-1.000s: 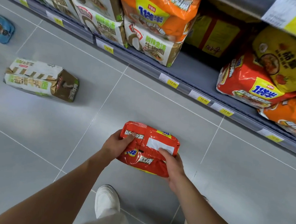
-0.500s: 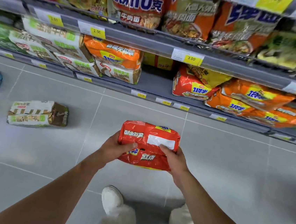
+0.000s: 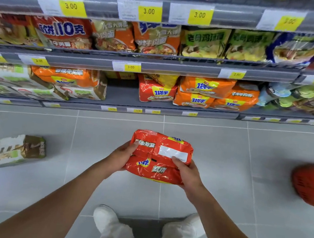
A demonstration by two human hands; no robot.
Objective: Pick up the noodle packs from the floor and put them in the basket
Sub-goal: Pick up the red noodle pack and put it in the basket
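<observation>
Both our hands, left hand (image 3: 121, 158) and right hand (image 3: 187, 173), clamp fingers around a red noodle pack (image 3: 160, 156); the basket (image 3: 312, 185) sits well right.

The red noodle pack (image 3: 160, 157) bears "1袋半" in blue on yellow and "红烧" in white near its lower edge; its white sticker is illegible. Above it, the top shelf rail (image 3: 106, 5) carries yellow price tags (image 3: 149, 11) reading "3.00". The lower rail (image 3: 176, 69) shows "3.00" directly above the pack and "2.50" further right. A red shelf pack (image 3: 62, 31), up-left, reads "110克".
</observation>
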